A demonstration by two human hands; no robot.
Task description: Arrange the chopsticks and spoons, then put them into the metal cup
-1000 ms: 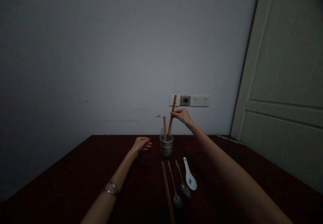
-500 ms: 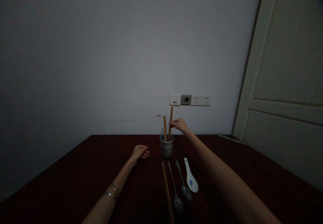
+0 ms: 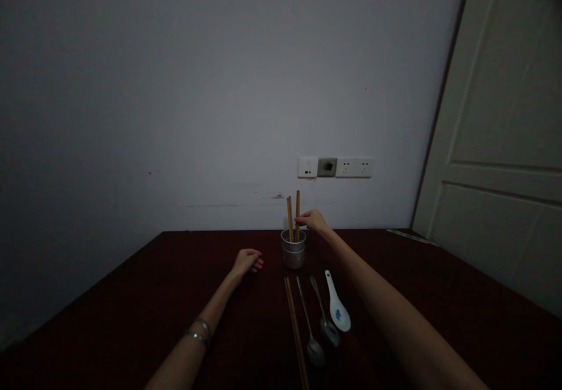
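Between thumb and fingers, my right hand (image 3: 312,220) pinches a pair of wooden chopsticks (image 3: 298,205) standing nearly upright. Their lower ends are inside a metal cup (image 3: 293,256), hidden behind its wall. More wooden chopsticks (image 3: 290,217) lean in the same cup, just left of the held ones. My left hand (image 3: 248,260) rests on the table to the left of the cup, fingers loosely bent and slightly apart, holding nothing. It does not touch the cup.
On the dark red table (image 3: 144,296), before the cup, lie another pair of chopsticks (image 3: 295,328), a long-handled metal spoon (image 3: 315,352), a second metal spoon (image 3: 329,332) and a white ceramic spoon (image 3: 339,314). Behind stands a wall with sockets (image 3: 353,167); a door (image 3: 504,144) is at right.
My right hand has lowered its chopsticks further into the cup. The left hand stays in place by the cup. The whole view has shifted slightly.
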